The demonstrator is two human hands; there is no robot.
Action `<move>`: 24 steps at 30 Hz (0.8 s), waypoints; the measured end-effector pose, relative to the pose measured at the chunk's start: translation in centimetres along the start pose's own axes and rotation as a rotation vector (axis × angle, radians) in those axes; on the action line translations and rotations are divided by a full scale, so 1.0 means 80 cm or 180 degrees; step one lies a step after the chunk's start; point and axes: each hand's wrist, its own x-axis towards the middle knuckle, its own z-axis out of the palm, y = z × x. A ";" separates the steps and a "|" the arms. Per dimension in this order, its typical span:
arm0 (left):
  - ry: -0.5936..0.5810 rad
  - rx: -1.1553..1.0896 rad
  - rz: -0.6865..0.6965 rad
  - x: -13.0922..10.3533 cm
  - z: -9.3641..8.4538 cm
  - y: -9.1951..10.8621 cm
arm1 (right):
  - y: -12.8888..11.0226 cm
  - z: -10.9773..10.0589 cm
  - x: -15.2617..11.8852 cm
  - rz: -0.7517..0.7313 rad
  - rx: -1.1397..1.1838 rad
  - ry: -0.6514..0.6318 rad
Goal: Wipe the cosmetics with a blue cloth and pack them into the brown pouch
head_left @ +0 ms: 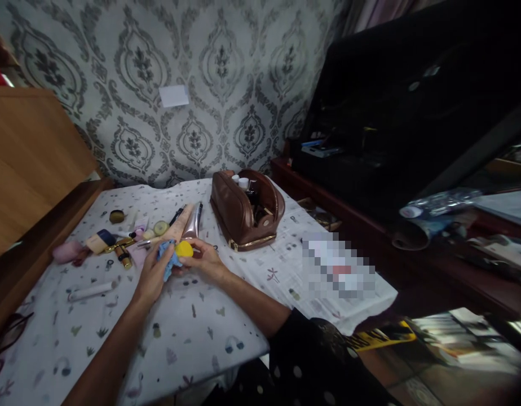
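Note:
My left hand (155, 272) is closed on a crumpled blue cloth (170, 260). Between the fingers of my right hand (207, 260) is a small yellow round item, whose kind I cannot make out (185, 249). The cloth and the yellow item are close together, just above the table. Behind my hands lie cosmetic tubes, one silvery pink (193, 221) and one peach-coloured (179, 223). To the right stands an unzipped brown cosmetic bag (230, 211) with white-capped containers (243, 183) inside.
Loose cosmetics lie to the left, among them a dark blue and beige item (100, 241), a gold-and-black piece (124, 258) and a white tube (92, 290). Glasses (10, 338) sit at the left edge. A dark television (413, 101) and a plastic bottle (440, 202) are on the right.

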 end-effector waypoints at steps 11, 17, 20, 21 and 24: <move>0.0660 -0.0175 0.0204 0.004 0.000 -0.006 | -0.006 0.001 0.003 -0.0043 -0.0507 -0.0092; 0.0793 -0.0511 0.0069 0.002 0.011 0.002 | -0.012 0.005 -0.002 0.0039 -0.0102 -0.0144; 0.0709 -0.0552 0.0001 0.001 0.015 0.003 | -0.009 0.004 -0.002 -0.0004 -0.0024 -0.0077; 0.0662 -0.0487 -0.0006 0.000 0.015 0.003 | -0.008 0.003 -0.001 -0.0027 -0.0039 -0.0054; 0.0508 -0.0177 0.0023 -0.004 0.014 0.001 | -0.005 -0.001 0.002 -0.0128 -0.0143 0.0044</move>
